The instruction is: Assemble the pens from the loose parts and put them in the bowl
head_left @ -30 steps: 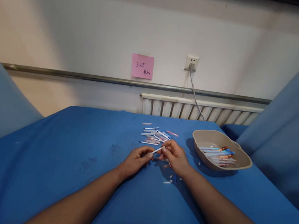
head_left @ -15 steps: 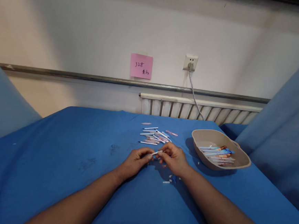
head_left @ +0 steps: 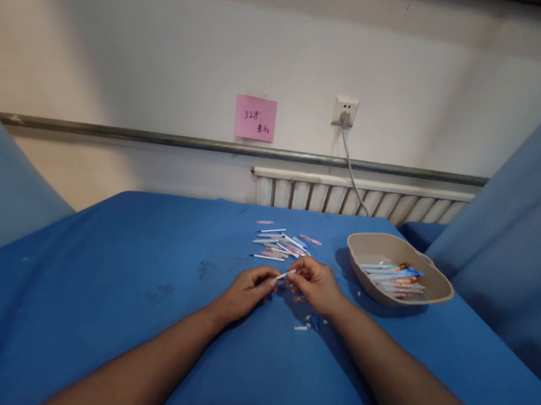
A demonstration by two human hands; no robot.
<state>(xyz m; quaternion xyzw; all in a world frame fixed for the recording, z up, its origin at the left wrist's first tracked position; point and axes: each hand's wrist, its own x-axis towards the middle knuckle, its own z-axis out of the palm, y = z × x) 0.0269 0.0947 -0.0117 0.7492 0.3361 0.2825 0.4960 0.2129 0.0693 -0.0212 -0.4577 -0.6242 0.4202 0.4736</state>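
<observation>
My left hand (head_left: 244,293) and my right hand (head_left: 314,285) meet over the blue cloth, both pinching a thin white pen refill (head_left: 285,275) that runs between their fingertips. Just beyond them lies a loose pile of pen parts (head_left: 280,244), white refills and pink and blue barrels. To the right stands a beige oval tray (head_left: 436,292) with several assembled pens (head_left: 393,278) lying in it. A few small white and blue bits (head_left: 308,323) lie on the cloth under my right wrist.
The table is covered by a blue cloth (head_left: 104,289). Blue fabric partitions rise at the left (head_left: 8,200) and right (head_left: 520,247). Behind are a wall with a pink note (head_left: 254,117), a socket with a cable (head_left: 346,112), and a radiator (head_left: 359,198).
My hands have drawn closer together on the refill, so less of it shows between them. The pile and the tray have not moved.
</observation>
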